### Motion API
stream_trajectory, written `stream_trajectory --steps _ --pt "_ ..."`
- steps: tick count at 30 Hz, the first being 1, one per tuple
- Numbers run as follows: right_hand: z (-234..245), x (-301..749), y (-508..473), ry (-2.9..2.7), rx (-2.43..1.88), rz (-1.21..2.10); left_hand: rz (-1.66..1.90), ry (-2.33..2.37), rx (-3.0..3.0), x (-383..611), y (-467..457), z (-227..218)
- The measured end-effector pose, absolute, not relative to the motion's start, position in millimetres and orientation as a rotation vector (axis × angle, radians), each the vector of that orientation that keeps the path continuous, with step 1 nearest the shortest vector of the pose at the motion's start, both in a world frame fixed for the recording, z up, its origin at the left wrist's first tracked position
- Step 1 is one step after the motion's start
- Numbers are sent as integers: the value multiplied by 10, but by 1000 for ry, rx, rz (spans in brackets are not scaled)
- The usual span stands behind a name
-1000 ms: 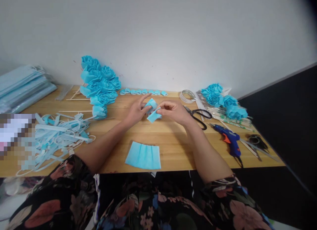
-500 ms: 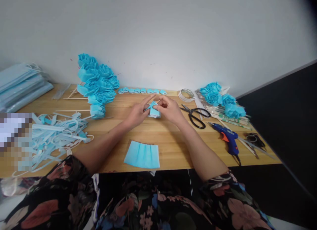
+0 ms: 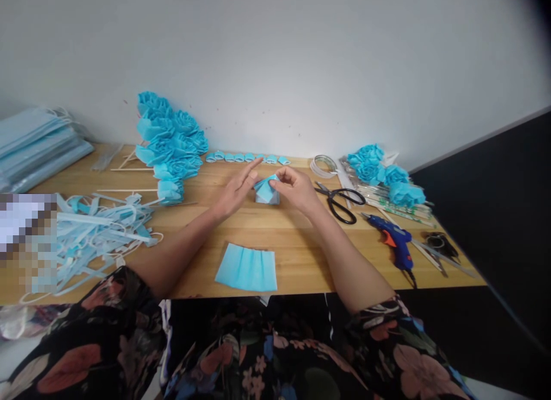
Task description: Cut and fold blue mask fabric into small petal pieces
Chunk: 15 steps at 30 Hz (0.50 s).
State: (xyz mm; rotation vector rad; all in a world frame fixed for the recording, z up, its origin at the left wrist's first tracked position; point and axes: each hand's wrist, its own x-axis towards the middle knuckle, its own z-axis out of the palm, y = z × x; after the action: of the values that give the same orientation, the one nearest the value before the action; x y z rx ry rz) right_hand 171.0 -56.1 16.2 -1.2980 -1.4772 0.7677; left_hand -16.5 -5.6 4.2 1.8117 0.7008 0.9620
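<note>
Between my hands, over the middle of the wooden table (image 3: pixel 297 239), is a small folded piece of blue mask fabric (image 3: pixel 267 189). My right hand (image 3: pixel 296 187) pinches its upper right side between thumb and fingers. Just left of it, my left hand (image 3: pixel 238 190) has its fingers stretched out, the thumb close to the fabric's left edge; whether it touches I cannot tell. Under the fabric shows a paler bluish-white block or stack (image 3: pixel 267 200). Nearer to me lies a flat, pleated blue mask sheet (image 3: pixel 246 268). Several small rolled blue pieces (image 3: pixel 235 158) stand in a row by the wall.
Blue fabric flowers (image 3: pixel 170 142) on sticks and a heap of cut mask strips (image 3: pixel 103 233) lie left, with packed masks (image 3: pixel 38 147) behind. On the right are tape (image 3: pixel 323 166), black-handled scissors (image 3: pixel 344 202), a blue glue gun (image 3: pixel 394 236) and more blue flowers (image 3: pixel 370 162).
My left hand has let go of the blue fabric and drawn slightly left, its fingers straightening. The fabric has opened out somewhat and stays in my right hand.
</note>
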Motion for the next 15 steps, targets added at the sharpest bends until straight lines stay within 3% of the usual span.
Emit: stream_trajectory --steps 8,15 --pt "162 1730 -546 -1486 -1321 644 959 785 1832 -86 -30 0" --pt "215 2086 -445 -1005 -1132 759 903 873 1846 -102 46 -102"
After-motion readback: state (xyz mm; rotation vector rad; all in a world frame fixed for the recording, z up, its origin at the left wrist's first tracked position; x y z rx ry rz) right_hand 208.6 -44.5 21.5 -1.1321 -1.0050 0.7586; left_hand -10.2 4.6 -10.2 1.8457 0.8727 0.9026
